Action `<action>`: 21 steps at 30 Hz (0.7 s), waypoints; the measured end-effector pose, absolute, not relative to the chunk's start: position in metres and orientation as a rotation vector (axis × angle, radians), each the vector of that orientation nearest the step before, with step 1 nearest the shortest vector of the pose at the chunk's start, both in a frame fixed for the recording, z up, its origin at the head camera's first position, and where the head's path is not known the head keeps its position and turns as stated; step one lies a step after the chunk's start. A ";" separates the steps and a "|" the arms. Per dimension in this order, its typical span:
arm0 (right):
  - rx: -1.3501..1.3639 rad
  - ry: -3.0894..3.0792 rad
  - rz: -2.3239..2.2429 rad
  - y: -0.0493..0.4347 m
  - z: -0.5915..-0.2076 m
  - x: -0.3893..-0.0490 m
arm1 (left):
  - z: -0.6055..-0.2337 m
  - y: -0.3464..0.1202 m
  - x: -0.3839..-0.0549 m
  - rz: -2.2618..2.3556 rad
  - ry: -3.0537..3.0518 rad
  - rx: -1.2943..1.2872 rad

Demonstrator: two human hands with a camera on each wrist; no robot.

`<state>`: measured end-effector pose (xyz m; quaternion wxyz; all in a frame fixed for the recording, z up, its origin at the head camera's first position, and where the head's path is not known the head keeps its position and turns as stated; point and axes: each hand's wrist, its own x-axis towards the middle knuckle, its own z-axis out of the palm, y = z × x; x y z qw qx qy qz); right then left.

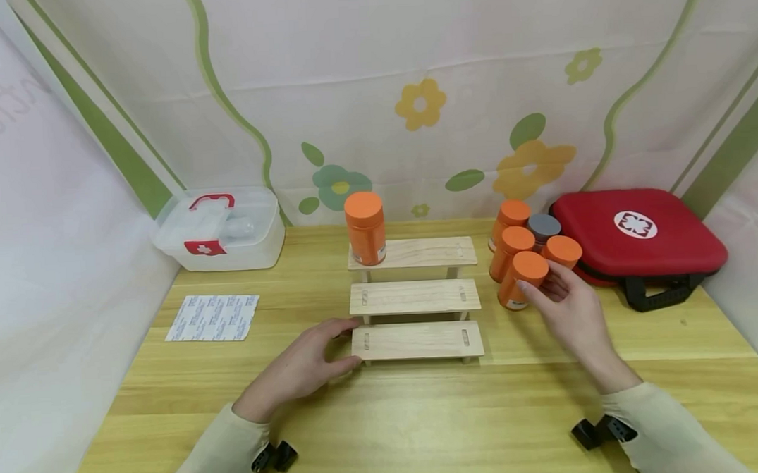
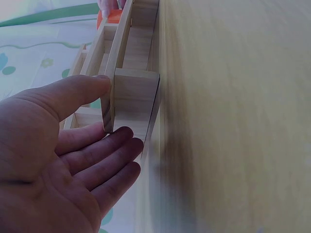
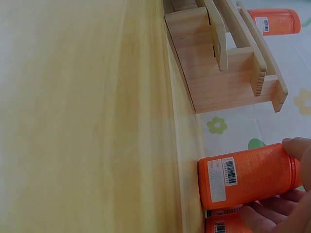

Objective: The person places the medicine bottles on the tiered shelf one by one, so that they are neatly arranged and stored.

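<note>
A three-step wooden stand [image 1: 417, 341] sits mid-table. At its left end, my left hand [image 1: 304, 360] holds the lowest step, thumb at one edge and index finger at the other; the left wrist view shows the remaining fingers [image 2: 109, 187] loosely extended. My right hand [image 1: 569, 313] grips the front orange bottle [image 1: 523, 281] near its cap, thumb on one side and fingers behind. In the right wrist view, that bottle [image 3: 245, 177] shows a white barcode label. Another orange bottle [image 1: 366, 230] stands on the top step's left end.
Behind the gripped bottle cluster several more bottles, including an orange-capped one [image 1: 512, 220] and a grey-capped one [image 1: 544, 226]. A red first-aid case [image 1: 646, 239] lies at the right. At the left are a clear plastic medicine box [image 1: 252, 235] and a blister pack [image 1: 214, 318]. A patterned curtain [image 1: 359, 68] hangs behind.
</note>
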<state>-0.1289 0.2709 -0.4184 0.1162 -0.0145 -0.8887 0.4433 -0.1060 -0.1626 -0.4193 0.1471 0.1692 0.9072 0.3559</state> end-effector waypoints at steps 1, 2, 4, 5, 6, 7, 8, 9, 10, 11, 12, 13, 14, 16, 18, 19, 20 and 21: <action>-0.037 -2.596 1.304 0.271 -0.419 -0.129 | -0.419 -0.163 -0.106 1.024 2.611 0.486; -0.031 -2.588 1.312 0.271 -0.419 -0.130 | -0.419 -0.162 -0.106 1.022 2.612 0.487; -0.023 -2.581 1.314 0.271 -0.420 -0.130 | -0.419 -0.162 -0.106 1.019 2.614 0.487; -0.022 -2.580 1.315 0.271 -0.420 -0.130 | -0.419 -0.162 -0.106 1.019 2.615 0.488; -0.025 -2.579 1.317 0.271 -0.420 -0.130 | -0.419 -0.162 -0.106 1.019 2.615 0.490; -0.029 -2.580 1.321 0.271 -0.419 -0.130 | -0.419 -0.162 -0.106 1.019 2.616 0.489; -0.032 -2.581 1.326 0.271 -0.419 -0.130 | -0.419 -0.162 -0.106 1.019 2.616 0.488; -0.041 -2.586 1.324 0.271 -0.418 -0.130 | -0.419 -0.162 -0.106 1.020 2.616 0.488; -0.055 -2.594 1.324 0.271 -0.418 -0.130 | -0.419 -0.162 -0.106 1.020 2.615 0.488; -0.065 -2.598 1.328 0.271 -0.418 -0.130 | -0.419 -0.162 -0.106 1.021 2.614 0.488; -0.073 -2.600 1.330 0.271 -0.418 -0.130 | -0.419 -0.162 -0.106 1.021 2.613 0.491; -0.079 -2.602 1.329 0.271 -0.418 -0.130 | -0.419 -0.162 -0.106 1.022 2.613 0.491; -0.082 -2.603 1.326 0.272 -0.418 -0.130 | -0.420 -0.162 -0.106 1.024 2.612 0.493; -0.079 -2.596 1.334 0.272 -0.419 -0.130 | -0.420 -0.162 -0.106 1.024 2.613 0.495; -0.057 -2.576 1.347 0.272 -0.419 -0.130 | -0.419 -0.162 -0.106 1.022 2.613 0.499; -0.050 -2.569 1.351 0.272 -0.419 -0.130 | -0.419 -0.163 -0.106 1.020 2.616 0.501; -0.044 -2.565 1.351 0.272 -0.418 -0.129 | -0.419 -0.163 -0.106 1.018 2.618 0.504; -0.039 -2.562 1.352 0.271 -0.418 -0.129 | -0.419 -0.163 -0.106 1.016 2.620 0.507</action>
